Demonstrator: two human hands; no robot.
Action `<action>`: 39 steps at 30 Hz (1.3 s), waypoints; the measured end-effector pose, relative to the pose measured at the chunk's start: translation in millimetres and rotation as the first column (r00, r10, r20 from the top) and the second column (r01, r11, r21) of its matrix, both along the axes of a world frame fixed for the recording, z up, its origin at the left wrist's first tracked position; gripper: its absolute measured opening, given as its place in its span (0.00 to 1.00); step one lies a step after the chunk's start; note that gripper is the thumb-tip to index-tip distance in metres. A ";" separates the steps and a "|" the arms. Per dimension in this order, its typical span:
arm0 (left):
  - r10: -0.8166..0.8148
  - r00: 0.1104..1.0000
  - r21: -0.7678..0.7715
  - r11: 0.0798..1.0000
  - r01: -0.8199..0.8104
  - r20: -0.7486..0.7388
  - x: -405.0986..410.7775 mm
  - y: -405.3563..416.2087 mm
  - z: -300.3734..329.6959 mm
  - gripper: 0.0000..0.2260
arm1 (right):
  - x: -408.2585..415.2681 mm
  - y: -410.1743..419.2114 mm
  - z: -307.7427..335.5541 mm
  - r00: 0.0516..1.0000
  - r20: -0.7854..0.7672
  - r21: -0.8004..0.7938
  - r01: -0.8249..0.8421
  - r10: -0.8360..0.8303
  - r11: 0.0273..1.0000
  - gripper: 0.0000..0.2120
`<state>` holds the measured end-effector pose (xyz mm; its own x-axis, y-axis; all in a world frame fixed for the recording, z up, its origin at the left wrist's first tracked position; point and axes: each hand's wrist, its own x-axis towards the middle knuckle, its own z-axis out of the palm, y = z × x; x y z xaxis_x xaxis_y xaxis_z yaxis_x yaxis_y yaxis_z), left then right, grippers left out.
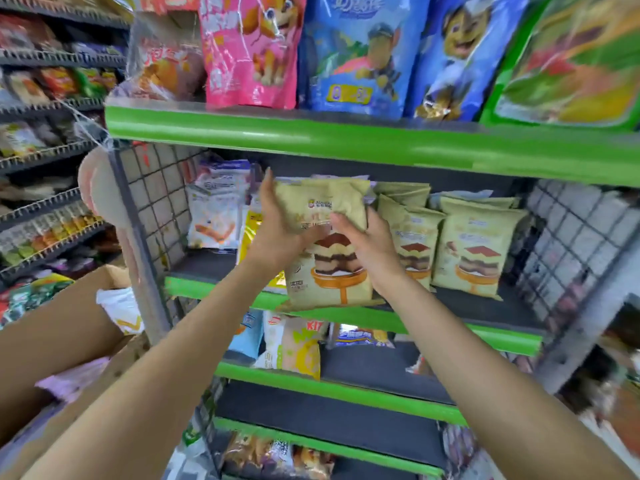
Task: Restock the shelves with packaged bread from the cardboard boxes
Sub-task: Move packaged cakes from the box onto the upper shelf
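Bare shelf floor [211,265] is lying open at nine o'clock of the held bread pack [329,268]; upright packs [474,251] are blocking three o'clock, the green shelf edge [346,140] overhanging at twelve.

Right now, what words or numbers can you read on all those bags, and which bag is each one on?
"KI": start of a word on the yellow-and-white bag one shelf down; the rest is cut off.
Cake bag held by the left hand and right hand: logo and big characters too blurred to read.
Blue cartoon bag on the top shelf: yellow label too blurred to read.
Pink cartoon bag: print too blurred to read.
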<state>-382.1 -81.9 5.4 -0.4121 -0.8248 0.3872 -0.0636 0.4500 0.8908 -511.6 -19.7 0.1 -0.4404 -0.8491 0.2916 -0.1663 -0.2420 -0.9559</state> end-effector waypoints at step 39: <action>0.491 0.694 -0.235 0.868 -0.437 0.527 110.3 8.2 -16.6 0.09 | 91.1 -21.8 -28.0 0.527 -0.827 0.206 -0.039 0.195 0.978 0.12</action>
